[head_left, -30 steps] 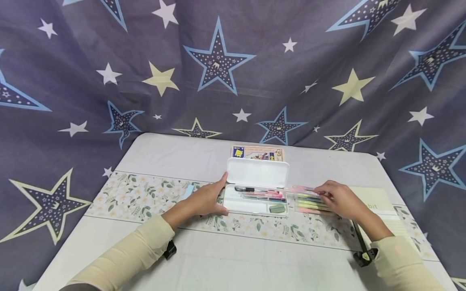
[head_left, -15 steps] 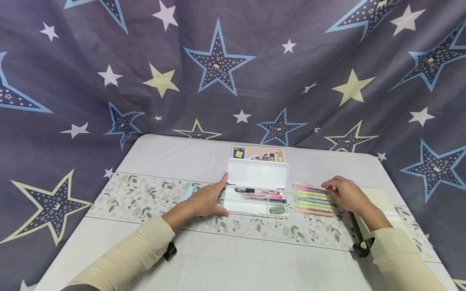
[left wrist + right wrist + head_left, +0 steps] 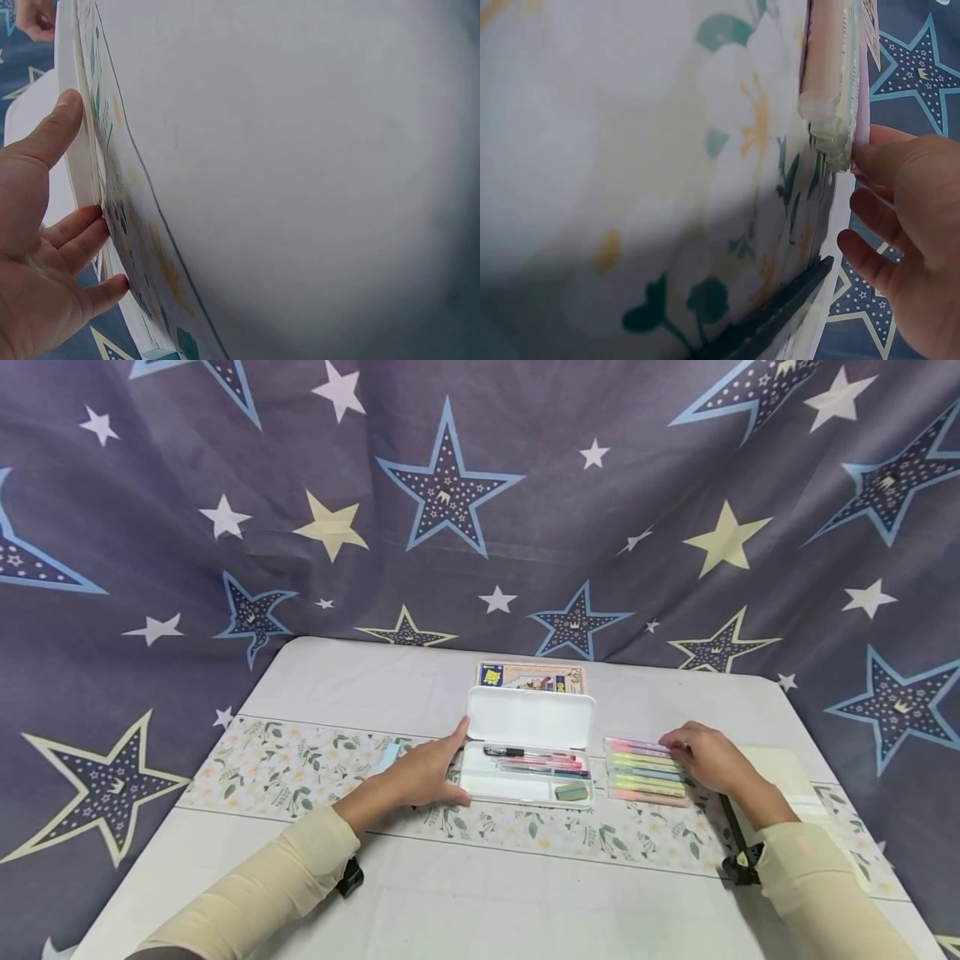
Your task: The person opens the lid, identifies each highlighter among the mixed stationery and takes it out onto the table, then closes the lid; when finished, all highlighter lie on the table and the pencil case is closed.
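A white pencil case [image 3: 504, 788] lies on the table with its lid [image 3: 532, 718] raised. Inside are several pens [image 3: 536, 763] and a small green block [image 3: 572, 792]. My left hand [image 3: 423, 770] rests against the case's left end, thumb at the front corner and fingers towards the back, spread rather than curled. Right of the case, several pastel pens [image 3: 647, 777] lie side by side in a row. At the far side of this row, my right hand [image 3: 708, 762] pinches the right end of a purple pen [image 3: 863, 101] between thumb and forefinger.
Behind the lid lies a printed card or box [image 3: 532, 677]. A cream notebook [image 3: 772, 760] is under the right forearm, and a light blue strip [image 3: 390, 754] shows beside the left hand. A floral runner [image 3: 300, 768] crosses the white table before a starred cloth [image 3: 450, 593].
A second ago my right hand held a pale pink pen reaching to the case's right edge. The hand then drew back right, and the pens now lie in an even row. My left hand stayed put.
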{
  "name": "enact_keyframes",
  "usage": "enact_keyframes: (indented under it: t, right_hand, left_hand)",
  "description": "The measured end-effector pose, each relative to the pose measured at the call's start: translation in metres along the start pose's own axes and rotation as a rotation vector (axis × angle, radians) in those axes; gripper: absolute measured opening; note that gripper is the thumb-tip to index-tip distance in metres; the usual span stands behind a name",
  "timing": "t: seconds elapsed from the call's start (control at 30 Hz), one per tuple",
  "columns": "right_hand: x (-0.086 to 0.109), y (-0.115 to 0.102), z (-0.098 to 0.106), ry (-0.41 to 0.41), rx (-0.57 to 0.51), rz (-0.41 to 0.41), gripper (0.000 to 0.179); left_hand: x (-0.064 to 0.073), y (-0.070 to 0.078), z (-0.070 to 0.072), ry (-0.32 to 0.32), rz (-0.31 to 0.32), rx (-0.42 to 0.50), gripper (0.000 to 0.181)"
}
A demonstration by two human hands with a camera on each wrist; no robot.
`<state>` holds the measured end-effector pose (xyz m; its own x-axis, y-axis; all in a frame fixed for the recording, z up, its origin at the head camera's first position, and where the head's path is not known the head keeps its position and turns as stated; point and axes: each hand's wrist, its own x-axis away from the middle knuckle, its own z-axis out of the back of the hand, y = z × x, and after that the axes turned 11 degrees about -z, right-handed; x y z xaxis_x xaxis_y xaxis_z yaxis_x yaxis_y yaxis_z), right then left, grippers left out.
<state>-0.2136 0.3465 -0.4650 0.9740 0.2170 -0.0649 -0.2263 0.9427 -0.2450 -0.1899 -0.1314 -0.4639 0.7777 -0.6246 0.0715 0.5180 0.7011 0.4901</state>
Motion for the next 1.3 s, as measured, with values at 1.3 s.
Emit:
enact_keyframes:
  t: [1.3]
  right_hand:
    - [-0.007, -0.04, 0.016, -0.001, -0.039, 0.045, 0.026]
  left_hand:
    - [0.002, 0.0, 0.001, 0.008, -0.024, -0.002, 0.133]
